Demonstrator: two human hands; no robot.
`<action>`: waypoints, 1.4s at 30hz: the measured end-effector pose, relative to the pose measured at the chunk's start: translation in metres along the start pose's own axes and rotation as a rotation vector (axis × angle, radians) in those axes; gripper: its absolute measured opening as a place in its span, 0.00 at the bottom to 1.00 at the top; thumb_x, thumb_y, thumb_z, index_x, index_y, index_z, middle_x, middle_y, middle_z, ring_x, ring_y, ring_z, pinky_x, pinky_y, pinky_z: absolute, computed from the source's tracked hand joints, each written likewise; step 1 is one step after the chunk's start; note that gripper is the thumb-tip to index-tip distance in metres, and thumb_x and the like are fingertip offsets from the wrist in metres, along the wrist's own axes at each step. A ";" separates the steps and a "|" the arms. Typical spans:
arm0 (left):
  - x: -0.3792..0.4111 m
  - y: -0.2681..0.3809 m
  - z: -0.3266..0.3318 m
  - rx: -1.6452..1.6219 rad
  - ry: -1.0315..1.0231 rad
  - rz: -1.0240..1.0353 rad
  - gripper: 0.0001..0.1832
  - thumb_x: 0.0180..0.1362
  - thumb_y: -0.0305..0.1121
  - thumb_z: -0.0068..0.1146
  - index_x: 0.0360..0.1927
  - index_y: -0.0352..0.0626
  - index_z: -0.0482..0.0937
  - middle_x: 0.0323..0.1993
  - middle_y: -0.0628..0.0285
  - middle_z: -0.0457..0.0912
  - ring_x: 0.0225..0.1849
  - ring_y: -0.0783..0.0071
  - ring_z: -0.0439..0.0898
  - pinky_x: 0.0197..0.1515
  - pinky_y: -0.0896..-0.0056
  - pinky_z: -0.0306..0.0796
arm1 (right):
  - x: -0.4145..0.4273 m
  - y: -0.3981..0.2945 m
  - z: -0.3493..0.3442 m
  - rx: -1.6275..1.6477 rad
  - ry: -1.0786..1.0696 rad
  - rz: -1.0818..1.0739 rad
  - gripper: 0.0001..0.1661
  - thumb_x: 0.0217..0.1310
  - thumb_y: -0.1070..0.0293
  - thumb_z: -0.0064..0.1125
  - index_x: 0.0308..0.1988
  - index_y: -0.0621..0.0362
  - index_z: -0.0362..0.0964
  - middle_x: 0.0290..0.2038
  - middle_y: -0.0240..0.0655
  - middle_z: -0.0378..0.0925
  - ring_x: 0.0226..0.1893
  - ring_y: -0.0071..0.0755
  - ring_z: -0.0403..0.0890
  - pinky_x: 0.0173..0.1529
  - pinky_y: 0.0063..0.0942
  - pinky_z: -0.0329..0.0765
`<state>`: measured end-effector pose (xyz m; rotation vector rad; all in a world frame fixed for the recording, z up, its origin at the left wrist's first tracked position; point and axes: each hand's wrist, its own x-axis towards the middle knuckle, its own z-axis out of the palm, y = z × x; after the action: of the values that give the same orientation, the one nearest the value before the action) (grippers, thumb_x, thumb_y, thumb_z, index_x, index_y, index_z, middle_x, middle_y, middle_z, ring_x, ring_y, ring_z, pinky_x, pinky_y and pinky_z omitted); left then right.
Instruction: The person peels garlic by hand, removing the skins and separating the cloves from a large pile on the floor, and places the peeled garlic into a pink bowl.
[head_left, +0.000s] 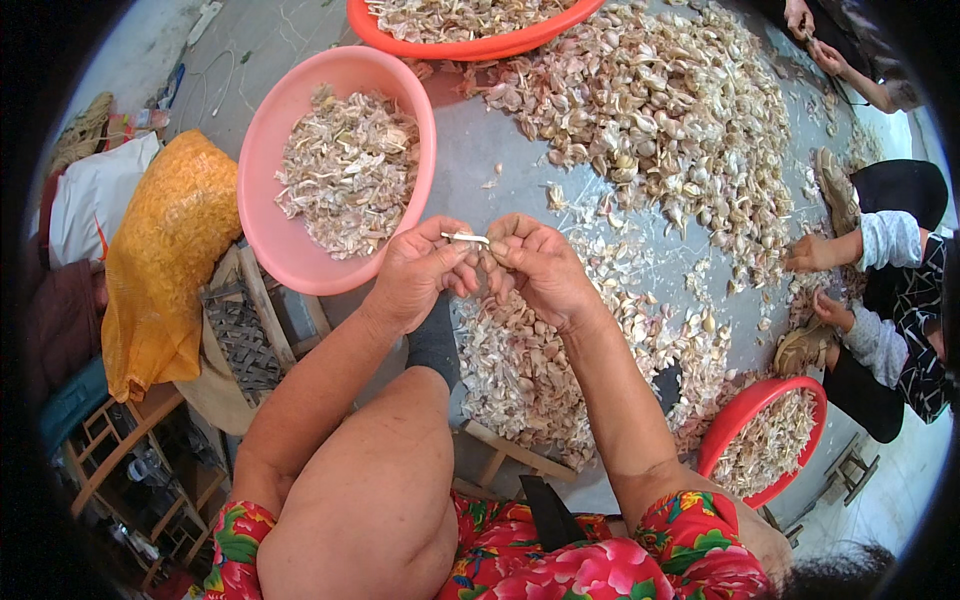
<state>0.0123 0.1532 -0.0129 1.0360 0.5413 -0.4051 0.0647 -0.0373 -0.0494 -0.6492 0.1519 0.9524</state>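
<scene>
Both of my hands meet in front of me, above the floor. A short white stalk, probably a garlic stem (466, 238), lies across the thumb and fingertips of my left hand (420, 274). Its other end reaches the pinched thumb and forefinger of my right hand (544, 266). What else is between my fingers is hidden. Below my right forearm spreads a pile of loose garlic cloves and skins (525, 367). A pink plastic basin (262, 195) with dry garlic skins and stalks stands just beyond my left hand.
A large heap of garlic bulbs (652, 127) covers the floor ahead. An orange-red basin (480, 49) stands at the top, a red basin (709, 442) at the right. A yellow sack (169, 255) leans at left near a wooden chair (262, 307). Co-workers' hands (814, 255) are at right.
</scene>
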 end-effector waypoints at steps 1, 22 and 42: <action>0.000 -0.001 0.000 -0.021 0.003 -0.009 0.09 0.66 0.25 0.56 0.48 0.38 0.75 0.33 0.59 0.82 0.26 0.74 0.83 0.25 0.77 0.75 | 0.001 0.002 -0.001 -0.009 0.015 0.000 0.07 0.69 0.72 0.57 0.44 0.62 0.70 0.30 0.35 0.81 0.25 0.25 0.83 0.25 0.21 0.81; -0.016 -0.002 0.001 0.909 0.066 0.471 0.07 0.59 0.19 0.60 0.41 0.36 0.77 0.34 0.63 0.83 0.37 0.79 0.84 0.36 0.79 0.77 | -0.008 -0.019 0.003 -0.536 -0.057 0.035 0.06 0.62 0.70 0.65 0.35 0.60 0.76 0.22 0.24 0.74 0.22 0.14 0.73 0.25 0.17 0.69; 0.006 0.032 -0.054 0.260 0.545 0.386 0.07 0.66 0.24 0.56 0.46 0.38 0.72 0.33 0.56 0.82 0.29 0.67 0.87 0.26 0.79 0.77 | -0.015 -0.027 -0.045 -1.405 0.034 0.177 0.04 0.54 0.75 0.62 0.32 0.64 0.79 0.23 0.38 0.81 0.24 0.30 0.81 0.33 0.29 0.77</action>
<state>0.0225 0.2159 -0.0159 1.4812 0.7644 0.1654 0.0843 -0.0850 -0.0675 -1.9577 -0.5004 1.1414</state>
